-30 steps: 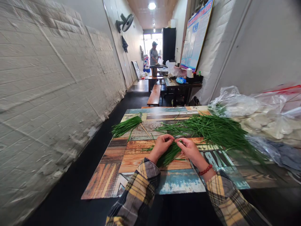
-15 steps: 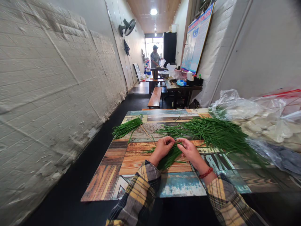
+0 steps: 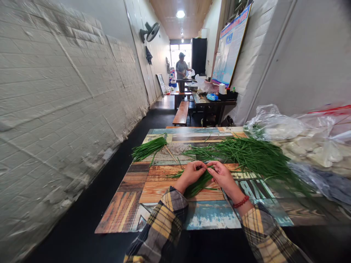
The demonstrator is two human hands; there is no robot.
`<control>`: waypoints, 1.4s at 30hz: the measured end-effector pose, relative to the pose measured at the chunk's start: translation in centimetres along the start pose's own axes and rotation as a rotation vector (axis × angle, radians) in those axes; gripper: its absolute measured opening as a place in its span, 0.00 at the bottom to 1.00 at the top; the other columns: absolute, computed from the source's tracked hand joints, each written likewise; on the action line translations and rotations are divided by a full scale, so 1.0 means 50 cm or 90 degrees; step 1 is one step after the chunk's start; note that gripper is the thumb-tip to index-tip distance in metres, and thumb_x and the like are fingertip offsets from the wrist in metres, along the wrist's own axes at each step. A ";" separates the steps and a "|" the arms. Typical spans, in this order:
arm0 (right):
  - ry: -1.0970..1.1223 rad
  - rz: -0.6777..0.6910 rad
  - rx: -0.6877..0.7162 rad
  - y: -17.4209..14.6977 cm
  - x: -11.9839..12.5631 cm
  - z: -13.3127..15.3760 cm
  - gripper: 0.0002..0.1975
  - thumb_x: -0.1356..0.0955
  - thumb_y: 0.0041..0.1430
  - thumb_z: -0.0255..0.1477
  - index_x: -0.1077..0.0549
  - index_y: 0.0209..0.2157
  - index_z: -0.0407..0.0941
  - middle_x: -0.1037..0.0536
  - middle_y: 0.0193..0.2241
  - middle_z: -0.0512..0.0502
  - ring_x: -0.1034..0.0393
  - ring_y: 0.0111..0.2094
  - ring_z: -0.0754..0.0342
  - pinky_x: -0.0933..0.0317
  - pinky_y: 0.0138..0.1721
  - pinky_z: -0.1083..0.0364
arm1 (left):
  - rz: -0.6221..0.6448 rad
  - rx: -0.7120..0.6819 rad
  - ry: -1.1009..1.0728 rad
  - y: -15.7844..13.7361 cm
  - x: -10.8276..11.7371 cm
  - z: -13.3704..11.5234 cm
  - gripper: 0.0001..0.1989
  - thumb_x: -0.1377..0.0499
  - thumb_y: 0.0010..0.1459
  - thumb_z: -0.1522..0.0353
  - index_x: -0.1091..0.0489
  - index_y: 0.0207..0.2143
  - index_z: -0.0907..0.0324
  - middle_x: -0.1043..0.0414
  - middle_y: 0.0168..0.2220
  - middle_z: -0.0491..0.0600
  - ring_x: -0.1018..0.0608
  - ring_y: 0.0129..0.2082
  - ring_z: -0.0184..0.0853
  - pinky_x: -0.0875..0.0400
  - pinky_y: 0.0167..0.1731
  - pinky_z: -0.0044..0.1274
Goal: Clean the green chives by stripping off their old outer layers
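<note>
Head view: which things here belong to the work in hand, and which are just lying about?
In the work, it seems:
- left hand and right hand
- green bunch beneath them
- loose green pile
- separate green bundle

Apparently just around:
- clear plastic bags
- blue packet
- wooden bench
- wall fan

On tabletop (image 3: 157, 191): stalk bundle (image 3: 148, 149) at far left, sticks (image 3: 170, 153) at its right end, loose stalk pile (image 3: 255, 155) further right, plastic bags (image 3: 307, 137) right of that. Front middle: bunch (image 3: 199, 185) below left hand (image 3: 193, 174) and right hand (image 3: 222, 178). Behind tabletop: bench (image 3: 181, 113).
</note>
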State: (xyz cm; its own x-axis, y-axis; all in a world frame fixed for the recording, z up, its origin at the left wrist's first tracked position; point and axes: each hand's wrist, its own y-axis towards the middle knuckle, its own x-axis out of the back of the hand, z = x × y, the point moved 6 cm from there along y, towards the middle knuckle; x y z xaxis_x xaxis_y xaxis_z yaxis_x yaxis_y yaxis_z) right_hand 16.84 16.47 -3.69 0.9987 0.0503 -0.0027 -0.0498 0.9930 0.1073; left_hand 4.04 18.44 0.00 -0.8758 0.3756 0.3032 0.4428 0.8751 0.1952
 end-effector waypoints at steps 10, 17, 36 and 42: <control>0.016 -0.040 -0.042 -0.009 0.004 0.016 0.19 0.31 0.50 0.45 0.32 0.37 0.45 0.27 0.27 0.51 0.38 0.19 0.60 0.38 0.19 0.59 | 0.037 -0.032 0.138 -0.002 -0.010 -0.006 0.14 0.48 0.57 0.65 0.26 0.31 0.64 0.28 0.27 0.48 0.31 0.27 0.30 0.38 0.28 0.20; -0.071 -0.028 -0.035 -0.010 0.010 0.013 0.20 0.33 0.52 0.48 0.31 0.31 0.44 0.31 0.18 0.53 0.39 0.14 0.60 0.48 0.15 0.60 | 0.009 -0.012 0.120 0.002 0.003 0.003 0.12 0.46 0.55 0.67 0.26 0.27 0.64 0.29 0.24 0.45 0.31 0.25 0.28 0.39 0.27 0.19; -0.105 -0.026 -0.038 -0.011 0.008 0.013 0.19 0.34 0.54 0.45 0.29 0.38 0.44 0.26 0.22 0.51 0.39 0.12 0.60 0.49 0.14 0.60 | -0.129 0.062 0.568 0.001 0.063 0.020 0.04 0.43 0.53 0.71 0.27 0.31 0.58 0.30 0.36 0.52 0.30 0.40 0.38 0.38 0.40 0.27; -0.096 -0.030 -0.042 -0.009 0.008 0.007 0.20 0.33 0.52 0.46 0.28 0.37 0.44 0.26 0.23 0.51 0.39 0.13 0.60 0.48 0.14 0.60 | -0.162 0.039 0.552 0.007 0.062 0.025 0.06 0.46 0.54 0.73 0.30 0.28 0.59 0.31 0.33 0.52 0.30 0.37 0.36 0.39 0.38 0.26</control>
State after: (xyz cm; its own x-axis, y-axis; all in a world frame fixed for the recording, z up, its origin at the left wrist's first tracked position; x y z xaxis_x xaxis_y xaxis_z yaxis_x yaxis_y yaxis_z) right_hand 17.27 15.98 -3.40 0.9896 -0.0084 0.1438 0.0019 0.9990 0.0452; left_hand 1.21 20.28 -0.16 -0.4828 -0.1715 0.8588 0.2226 0.9244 0.3097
